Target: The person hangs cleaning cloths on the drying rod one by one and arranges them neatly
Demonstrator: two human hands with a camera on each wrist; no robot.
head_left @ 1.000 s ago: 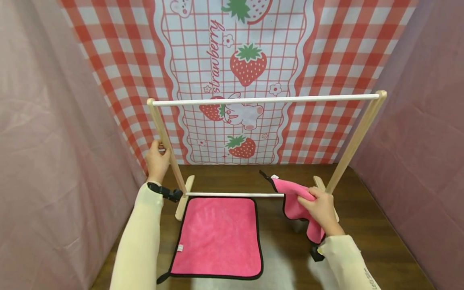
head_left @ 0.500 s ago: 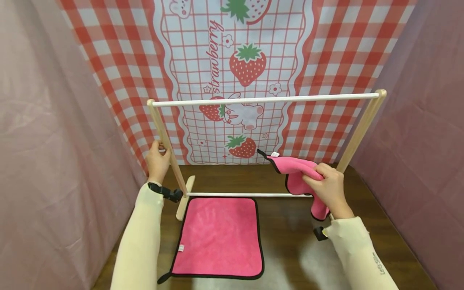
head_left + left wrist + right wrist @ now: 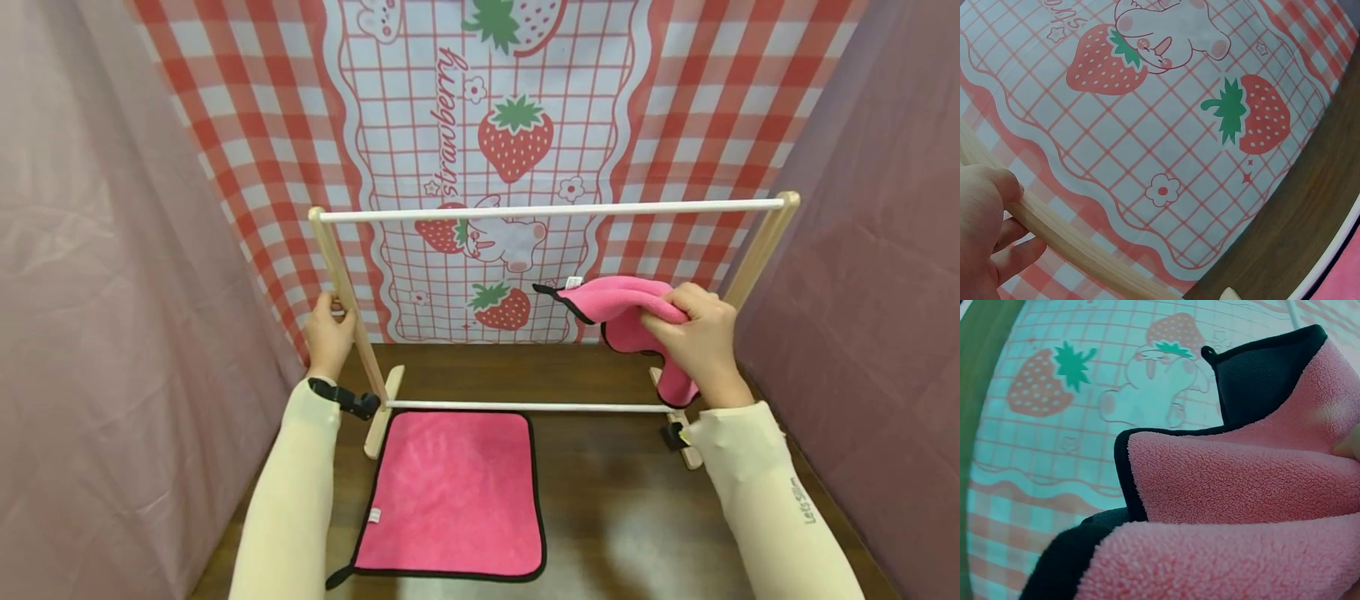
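In the head view my left hand grips the left post of a wooden rack, thumb and fingers about the wood. The left wrist view shows the thumb on one side of the post and fingertips on the other. My right hand holds a bunched pink towel with black edging, raised in front of the rack's right side, below the white top bar. Its black loop and white tag point left. Close up in the right wrist view, the towel's fluffy folds hide most of the hand.
A second pink towel lies flat on the dark wooden table, before the rack's white lower bar. A strawberry-patterned cloth hangs behind; pink curtains flank both sides.
My right hand has lifted the bunched towel upward and slightly right, from around the lower bar to well above it. The left hand stays on the post; the flat towel has not moved.
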